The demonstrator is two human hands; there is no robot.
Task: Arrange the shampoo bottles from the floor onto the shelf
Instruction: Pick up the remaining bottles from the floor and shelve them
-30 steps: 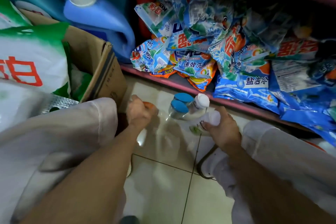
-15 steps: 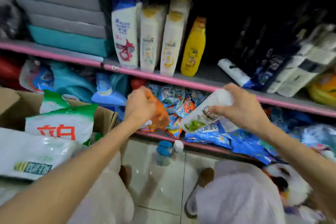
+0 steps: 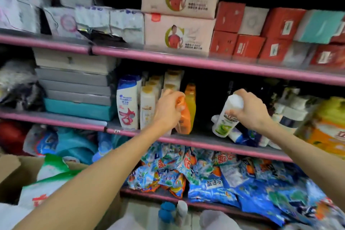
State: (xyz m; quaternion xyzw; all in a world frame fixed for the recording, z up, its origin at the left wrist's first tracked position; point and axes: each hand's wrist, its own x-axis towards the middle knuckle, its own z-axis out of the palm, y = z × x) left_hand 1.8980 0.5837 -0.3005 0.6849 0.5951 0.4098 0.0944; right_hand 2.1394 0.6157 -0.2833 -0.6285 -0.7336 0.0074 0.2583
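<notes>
**Shampoo bottles at the middle shelf**

We grip an orange bottle in our left hand, mid-frame, its base at the pink-edged shelf beside a yellow bottle. Our right hand clasps a white bottle with green label, tilted, centre right. Blue-capped bottles remain on the floor, bottom centre.

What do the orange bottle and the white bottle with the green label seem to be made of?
Orange bottle, gripped by the left hand: probably glossy plastic, judging by its soft sheen. White bottle, held by the right hand: likely smooth opaque plastic with a printed green label.
</notes>
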